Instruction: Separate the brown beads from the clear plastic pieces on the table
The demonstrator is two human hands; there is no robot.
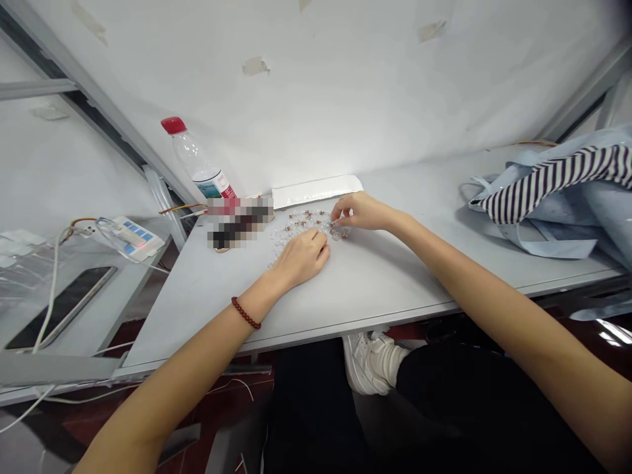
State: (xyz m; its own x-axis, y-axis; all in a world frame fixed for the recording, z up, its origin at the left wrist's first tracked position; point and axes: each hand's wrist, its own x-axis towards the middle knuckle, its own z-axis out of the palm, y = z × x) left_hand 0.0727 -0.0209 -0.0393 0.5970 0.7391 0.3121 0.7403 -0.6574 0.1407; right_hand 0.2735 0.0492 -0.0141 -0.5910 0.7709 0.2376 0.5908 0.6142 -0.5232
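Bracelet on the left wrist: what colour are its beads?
Dark red beads on the bracelet, best seen in the head view.

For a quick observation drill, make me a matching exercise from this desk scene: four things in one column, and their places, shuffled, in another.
Things:
1. Red beaded bracelet
2. Clear plastic bottle with a red cap
3. Black smartphone
4. White sneaker

Places:
A. Below the front edge of the white table
B. Around the left wrist
C. At the table's far edge
D. On a lower surface left of the table

Pairs: 1-B, 2-C, 3-D, 4-A
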